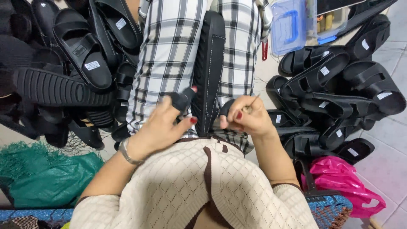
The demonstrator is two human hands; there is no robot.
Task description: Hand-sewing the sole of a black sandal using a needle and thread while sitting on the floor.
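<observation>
The person sits low over a pale tiled floor (394,165), legs in checked trousers (169,63). A black shoe sole (208,72) stands on its edge between the knees, with white stitches along its rim.

The left hand (159,129) is curled. Its grip pinches a black strap (183,99) at the side of the sole, thumb and fingers closed on it. The right hand (248,116) is closed too. Its grip holds a thin needle (254,101) that pokes up from the fingers, just beside the sole.

A heap of black sandals (72,63) lies to the left. More black sandals (335,93) sit in a pile to the right. A green net bag (42,174) lies near the left elbow. A pink plastic bag (343,180) lies near the right elbow. A clear blue box (290,25) sits far up by the knee.
</observation>
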